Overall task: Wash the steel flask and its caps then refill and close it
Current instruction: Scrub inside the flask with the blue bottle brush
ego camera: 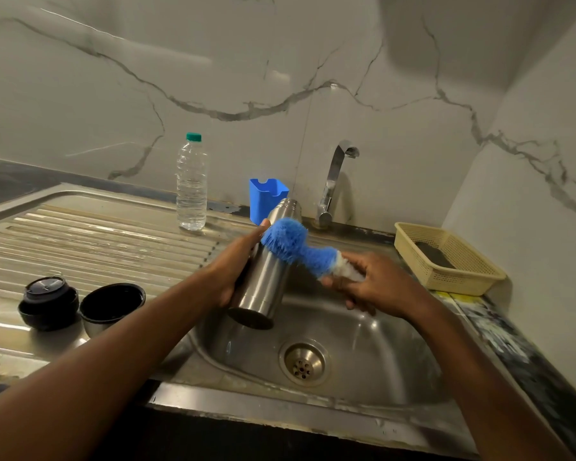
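Observation:
My left hand (235,266) grips the steel flask (265,284) around its middle, tilted over the sink basin (363,347) with its mouth pointing away toward the tap. My right hand (373,284) holds a blue and white bottle brush (291,244), whose bristles press against the flask's upper side. Two caps stand on the drainboard at the left: a black inner stopper (47,299) and a steel outer cup cap (112,306) with a black inside.
A clear plastic water bottle (191,188) with a green cap stands at the back of the drainboard (97,234). A blue plastic holder (263,194) sits beside the tap (333,181). A cream basket (446,257) holds a dark scrub pad at the right.

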`<state>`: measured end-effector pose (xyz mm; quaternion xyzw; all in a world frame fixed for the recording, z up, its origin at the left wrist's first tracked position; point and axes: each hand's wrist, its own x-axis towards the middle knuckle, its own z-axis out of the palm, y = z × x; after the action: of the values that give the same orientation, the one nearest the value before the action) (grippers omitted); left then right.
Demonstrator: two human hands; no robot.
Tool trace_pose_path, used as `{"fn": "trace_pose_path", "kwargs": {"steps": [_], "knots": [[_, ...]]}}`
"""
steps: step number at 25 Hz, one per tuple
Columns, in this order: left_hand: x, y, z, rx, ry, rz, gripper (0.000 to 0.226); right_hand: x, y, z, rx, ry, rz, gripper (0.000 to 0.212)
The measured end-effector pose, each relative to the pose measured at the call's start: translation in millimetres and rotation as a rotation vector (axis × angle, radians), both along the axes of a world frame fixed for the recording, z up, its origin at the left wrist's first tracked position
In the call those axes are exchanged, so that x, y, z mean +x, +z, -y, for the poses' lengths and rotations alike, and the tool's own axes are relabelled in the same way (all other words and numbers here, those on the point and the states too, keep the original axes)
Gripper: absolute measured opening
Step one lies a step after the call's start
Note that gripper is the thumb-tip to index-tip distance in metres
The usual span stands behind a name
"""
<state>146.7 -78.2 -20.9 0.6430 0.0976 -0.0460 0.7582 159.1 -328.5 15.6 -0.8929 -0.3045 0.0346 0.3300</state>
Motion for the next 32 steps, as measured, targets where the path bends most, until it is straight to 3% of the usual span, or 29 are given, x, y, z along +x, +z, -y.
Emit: {"fn": "trace_pose_path", "kwargs": {"steps": [5, 9, 11, 14, 17, 22, 28, 32], "knots": [[-3, 3, -2, -0.010, -0.019, 0.005, 0.061, -4, 5, 4, -0.048, 0.251, -0.259, 0.013], [-5, 4, -2, 0.012, -0.004, 0.032, 0.056, 2, -1, 3, -0.024, 0.047, -0.056, 0.025], [-5, 4, -1, 0.020, -0.018, 0.020, 0.060, 2, -1, 3, -0.021, 0.060, -0.081, 0.027], [-6, 3, -1, 0.066, -0.015, 0.038, 0.046, -2, 0, 1, -0.039, 0.185, -0.195, 0.020], [-7, 5, 3, 0.107, 0.009, 0.056, 0.042, -1, 0, 2, -0.034, 0.077, -0.089, 0.020], [-6, 5, 3, 0.045, -0.021, 0.057, 0.053, -1, 2, 1, 0.059, 0.013, -0.009, 0.017], [-9, 14, -3, -0.044, -0.070, 0.026, 0.062, 0, 3, 2, 0.314, -0.010, -0.034, 0.036], [-9, 11, 1, -0.054, -0.019, 0.107, 0.081, -4, 6, 2, 0.223, 0.046, -0.067, 0.038]]}}
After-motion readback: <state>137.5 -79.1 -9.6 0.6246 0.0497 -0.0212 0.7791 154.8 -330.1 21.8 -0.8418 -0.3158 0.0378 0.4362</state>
